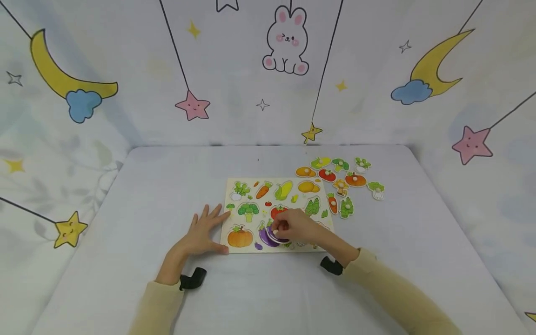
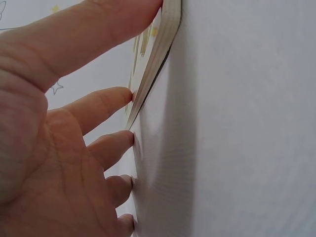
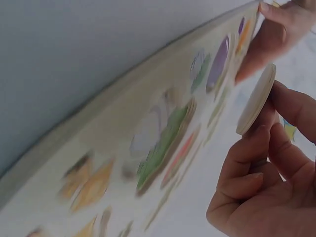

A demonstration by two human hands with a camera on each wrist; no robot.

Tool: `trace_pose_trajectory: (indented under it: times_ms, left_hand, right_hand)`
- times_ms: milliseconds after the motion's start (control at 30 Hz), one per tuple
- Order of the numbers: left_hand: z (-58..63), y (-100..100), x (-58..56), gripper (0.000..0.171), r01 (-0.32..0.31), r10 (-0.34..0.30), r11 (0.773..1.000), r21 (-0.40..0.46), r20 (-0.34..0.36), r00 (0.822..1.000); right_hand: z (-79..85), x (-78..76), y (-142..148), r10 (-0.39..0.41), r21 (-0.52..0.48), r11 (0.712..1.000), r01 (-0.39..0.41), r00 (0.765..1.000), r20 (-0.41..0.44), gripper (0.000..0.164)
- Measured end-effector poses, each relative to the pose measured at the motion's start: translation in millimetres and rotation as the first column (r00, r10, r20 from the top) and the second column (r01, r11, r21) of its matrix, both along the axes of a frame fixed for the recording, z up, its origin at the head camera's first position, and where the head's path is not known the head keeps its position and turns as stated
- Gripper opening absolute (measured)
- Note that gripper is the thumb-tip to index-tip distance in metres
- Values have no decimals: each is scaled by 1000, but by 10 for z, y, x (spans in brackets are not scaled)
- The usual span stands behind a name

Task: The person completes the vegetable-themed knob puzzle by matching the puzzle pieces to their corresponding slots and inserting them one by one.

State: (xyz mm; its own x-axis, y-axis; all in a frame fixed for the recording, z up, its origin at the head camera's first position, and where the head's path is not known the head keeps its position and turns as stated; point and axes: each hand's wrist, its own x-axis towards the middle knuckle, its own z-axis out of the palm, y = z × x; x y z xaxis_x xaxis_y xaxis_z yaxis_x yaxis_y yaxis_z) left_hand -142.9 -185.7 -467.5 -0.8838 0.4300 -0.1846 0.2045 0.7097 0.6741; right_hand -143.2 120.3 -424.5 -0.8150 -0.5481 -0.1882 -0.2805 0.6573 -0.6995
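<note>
My right hand [image 1: 297,225] pinches a purple eggplant puzzle piece [image 1: 276,238] just above the printed eggplant picture on the puzzle board [image 1: 229,186]. Side-on in the right wrist view, the piece [image 3: 256,101] is a thin, pale wooden slab, tilted and apart from the board; the fingers hide its knob. The left hand [image 1: 201,237] lies with fingers spread at the board's left edge. In the left wrist view its thumb and index finger touch that edge, while the other fingertips rest on the table. Vegetable pictures cover the board, including a pumpkin and broccoli.
Several loose knobbed pieces lie right and behind the board, among them a corn [image 1: 320,162], a pumpkin [image 1: 355,179], a carrot [image 1: 332,203] and a leafy cabbage [image 1: 377,190]. A white cloth [image 1: 167,186] covers the table. Patterned curtains surround it on three sides.
</note>
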Motion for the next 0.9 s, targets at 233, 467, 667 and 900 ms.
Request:
trace_pose_trajectory:
  times_ms: [233, 467, 667, 900]
  left_hand:
    - [0, 54, 14, 100, -1, 1, 1000, -10, 4, 1000]
    - [-21, 56, 11, 100, -3, 3, 1000, 22, -19, 1000]
    - [-12, 47, 13, 101, -1, 1, 1000, 22, -21, 1000]
    - [-23, 26, 0, 101, -7, 7, 1000, -29, -11, 1000]
  right_hand:
    - [-140, -23, -240, -13, 72, 997, 9, 998, 64, 7]
    - [-172, -28, -297, -40, 78, 996, 34, 996, 86, 5]
    - [-178, -24, -311, -72, 111, 992, 63, 994, 78, 4]
    - [-175, -29, -336, -69, 114, 992, 62, 996, 58, 5]
